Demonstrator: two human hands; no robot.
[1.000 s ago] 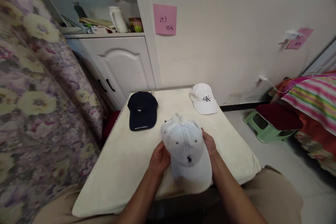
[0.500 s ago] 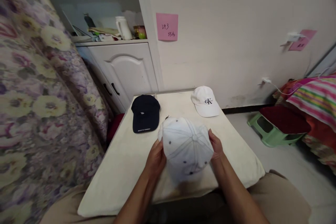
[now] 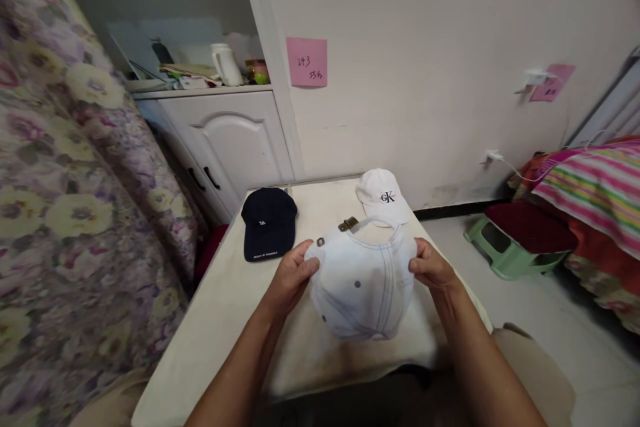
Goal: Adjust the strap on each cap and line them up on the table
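Note:
Between my two hands is a pale grey-white baseball cap [image 3: 360,287], its back turned upward so the strap and metal buckle [image 3: 348,223] show at the top. My left hand [image 3: 293,273] pinches the cap's left edge, thumb on top. On the opposite edge my right hand [image 3: 431,263] grips it the same way. Past it, a white cap with black "CK" letters [image 3: 383,195] lies at the table's far right. A navy cap [image 3: 270,220] lies at the far left, brim toward me. The held cap's brim is hidden.
All the caps are over a small table with a cream cover [image 3: 215,340]. A floral curtain [image 3: 75,213] hangs on the left. Behind stand a white cabinet [image 3: 240,137] and the wall with a pink note [image 3: 307,63]. A green stool [image 3: 493,253] is on the right.
The held cap has tipped over: its crown top faced up before, and now its back opening and strap show. Both hands have risen slightly with it. The other caps stay on the table.

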